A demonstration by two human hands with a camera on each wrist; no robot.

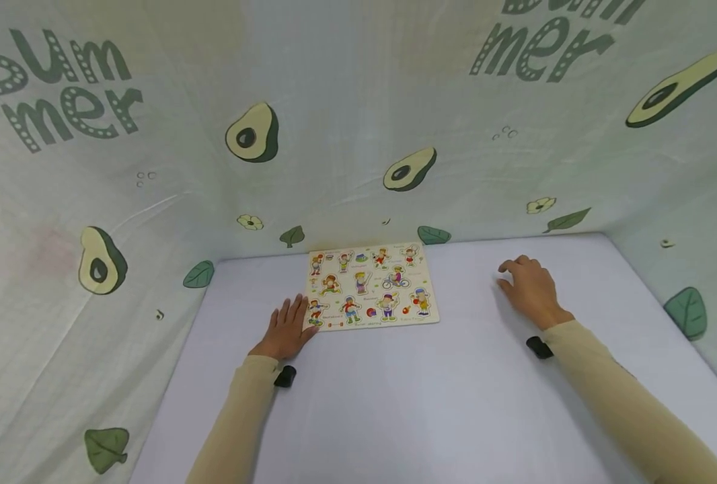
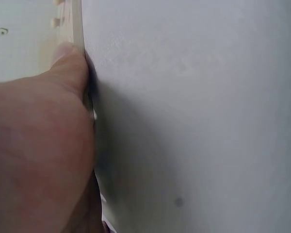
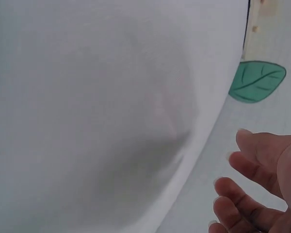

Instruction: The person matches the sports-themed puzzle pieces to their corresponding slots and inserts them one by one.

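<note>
A wooden peg puzzle board (image 1: 367,286) lies flat at the back of the table, printed with several sporty figures. My left hand (image 1: 284,329) rests at its lower left corner, fingers straight along the left side. The left wrist view shows the thumb (image 2: 70,68) against the edge of the board (image 2: 77,24). My right hand (image 1: 529,290) hovers over the table to the right of the board, apart from it. Its fingers (image 3: 237,196) are loosely bent and hold nothing.
A white table (image 1: 407,396) spreads in front of me. Behind it and at both sides hangs a pale cloth (image 1: 334,168) printed with avocados, leaves and lettering. Each wrist carries a small black device, such as the one at the right cuff (image 1: 539,347).
</note>
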